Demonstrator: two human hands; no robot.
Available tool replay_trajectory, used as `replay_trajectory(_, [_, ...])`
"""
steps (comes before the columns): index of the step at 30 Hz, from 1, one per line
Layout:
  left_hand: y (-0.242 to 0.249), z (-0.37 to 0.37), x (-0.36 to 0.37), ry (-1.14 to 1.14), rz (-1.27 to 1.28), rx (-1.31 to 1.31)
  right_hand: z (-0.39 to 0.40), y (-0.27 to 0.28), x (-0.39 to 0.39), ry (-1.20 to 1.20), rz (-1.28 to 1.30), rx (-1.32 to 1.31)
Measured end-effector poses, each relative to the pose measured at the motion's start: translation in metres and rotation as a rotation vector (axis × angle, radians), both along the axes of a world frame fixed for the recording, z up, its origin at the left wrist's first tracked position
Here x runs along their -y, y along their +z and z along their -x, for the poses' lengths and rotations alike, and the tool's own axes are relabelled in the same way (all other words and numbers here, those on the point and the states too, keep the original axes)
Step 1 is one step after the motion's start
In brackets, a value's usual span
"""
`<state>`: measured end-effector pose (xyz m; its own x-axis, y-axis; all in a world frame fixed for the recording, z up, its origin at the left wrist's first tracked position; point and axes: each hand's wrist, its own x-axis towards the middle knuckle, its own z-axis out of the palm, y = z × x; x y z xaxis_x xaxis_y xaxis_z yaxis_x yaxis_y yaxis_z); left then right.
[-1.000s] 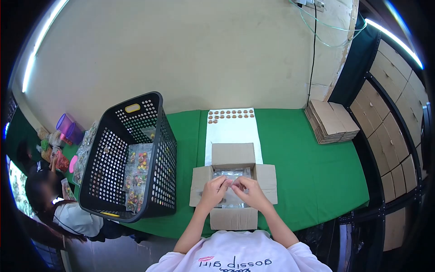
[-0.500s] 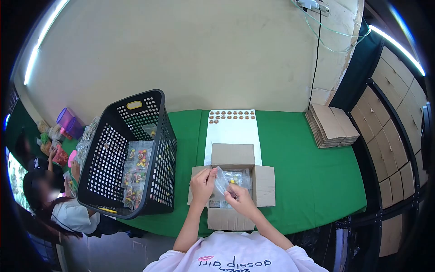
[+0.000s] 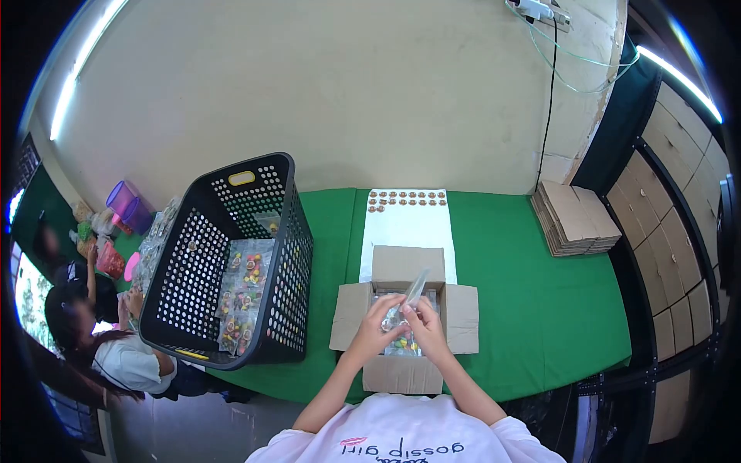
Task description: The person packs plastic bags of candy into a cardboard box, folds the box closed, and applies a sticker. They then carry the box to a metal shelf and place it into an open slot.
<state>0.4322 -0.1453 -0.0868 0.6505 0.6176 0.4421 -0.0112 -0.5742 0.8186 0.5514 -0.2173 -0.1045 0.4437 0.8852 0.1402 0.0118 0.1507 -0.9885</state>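
Both hands meet over an open cardboard box [image 3: 349, 317] on the green table. My left hand [image 3: 373, 328] and my right hand [image 3: 423, 325] pinch a clear plastic packet [image 3: 409, 297] with small coloured items inside; its top edge sticks up above my fingers. More clear packets [image 3: 403, 347] lie inside the box, partly hidden by my hands.
A black perforated basket [image 3: 193, 278] with several packets stands left of the box. A white sheet [image 3: 409, 231] with rows of small brown stickers lies behind the box. Flat cardboard blanks [image 3: 577, 218] are stacked at the right. A seated person [image 3: 116, 355] works at far left.
The packet was lifted from the box and is now held upright between both hands, which have come together again. The view has shifted slightly.
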Motion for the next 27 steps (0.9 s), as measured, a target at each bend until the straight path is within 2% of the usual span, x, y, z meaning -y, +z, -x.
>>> replay_trajectory(1, [-0.005, -0.005, 0.0, 0.076, -0.044, 0.054, 0.0, 0.005, 0.0, -0.045, -0.038, 0.125])
replay_trajectory(3, [-0.011, -0.004, -0.006, 0.161, 0.057, 0.058, 0.001, 0.02, 0.003, -0.135, -0.113, 0.38])
replay_trajectory(5, [-0.002, -0.006, -0.008, 0.228, 0.103, 0.108, 0.006, 0.04, 0.009, -0.333, -0.091, 0.585])
replay_trajectory(7, [0.002, -0.006, -0.01, 0.167, 0.067, 0.073, 0.007, 0.059, 0.009, -0.529, -0.124, 0.795])
replay_trajectory(10, [0.008, -0.004, -0.006, 0.186, 0.026, -0.02, -0.005, 0.047, 0.01, -0.228, -0.01, 0.941])
replay_trajectory(15, [0.022, 0.002, -0.008, 0.343, -0.122, -0.039, 0.006, 0.044, 0.005, -0.085, -0.044, 0.68])
replay_trajectory(18, [0.018, 0.005, -0.019, 0.441, -0.24, 0.054, 0.016, 0.048, 0.004, -0.034, -0.042, 0.541])
replay_trajectory(25, [0.012, 0.01, -0.034, 0.51, -0.142, 0.066, 0.027, 0.037, 0.008, 0.018, -0.021, 0.398])
replay_trajectory(27, [0.003, 0.008, -0.035, 0.478, -0.08, 0.056, 0.025, 0.032, 0.013, 0.061, 0.063, 0.301])
